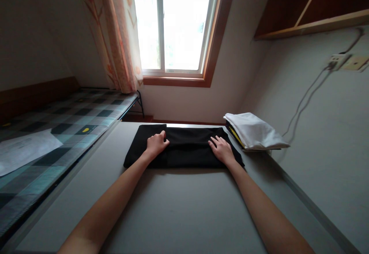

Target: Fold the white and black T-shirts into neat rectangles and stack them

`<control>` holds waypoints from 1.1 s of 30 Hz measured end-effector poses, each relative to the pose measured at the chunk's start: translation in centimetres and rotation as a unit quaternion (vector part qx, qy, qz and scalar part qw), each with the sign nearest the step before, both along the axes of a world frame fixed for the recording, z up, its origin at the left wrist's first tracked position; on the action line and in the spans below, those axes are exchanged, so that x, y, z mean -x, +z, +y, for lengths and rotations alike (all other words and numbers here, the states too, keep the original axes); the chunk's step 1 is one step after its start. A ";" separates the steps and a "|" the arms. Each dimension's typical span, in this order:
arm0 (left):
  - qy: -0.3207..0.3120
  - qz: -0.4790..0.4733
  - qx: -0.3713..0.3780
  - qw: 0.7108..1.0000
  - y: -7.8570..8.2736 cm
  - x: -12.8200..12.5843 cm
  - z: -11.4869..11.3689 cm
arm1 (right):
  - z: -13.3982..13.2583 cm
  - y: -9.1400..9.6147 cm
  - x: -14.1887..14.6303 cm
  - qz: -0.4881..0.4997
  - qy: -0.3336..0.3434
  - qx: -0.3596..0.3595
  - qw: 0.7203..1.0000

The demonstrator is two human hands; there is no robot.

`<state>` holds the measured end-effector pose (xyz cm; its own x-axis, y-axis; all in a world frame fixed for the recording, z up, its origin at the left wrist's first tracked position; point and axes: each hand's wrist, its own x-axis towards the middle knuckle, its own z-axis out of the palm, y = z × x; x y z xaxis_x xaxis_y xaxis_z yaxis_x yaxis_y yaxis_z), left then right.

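A folded black garment (190, 154) lies across the table in front of me; which kind it is, I cannot make out. Its left end is turned over, leaving an edge that runs front to back. My left hand (156, 145) rests at that edge with its fingers curled closed on the cloth. On the garment's right part lies my right hand (221, 150), palm down, its fingers spread and touching the fabric. A crease runs across the cloth between the two hands.
A stack of folded clothes (256, 131), white on top with yellow and black below, sits at the table's back right by the wall. Left of the table (184, 208) is a bed with a checked cover (95, 111) and a paper sheet (25, 148). Cables (305, 96) hang at right.
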<state>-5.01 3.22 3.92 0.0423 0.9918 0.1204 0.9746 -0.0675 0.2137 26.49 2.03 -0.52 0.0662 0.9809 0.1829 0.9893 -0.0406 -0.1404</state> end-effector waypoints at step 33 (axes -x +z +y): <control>-0.103 0.087 0.117 0.984 -0.6 0.0 0.3 | 0.0 -0.2 -0.2 0.008 0.006 -0.010 1.000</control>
<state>-4.98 3.55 3.36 0.2453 0.9596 -0.1379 0.9685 -0.2364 0.0777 26.64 2.08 -0.70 0.0567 0.9779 0.2014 0.9874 -0.0250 -0.1564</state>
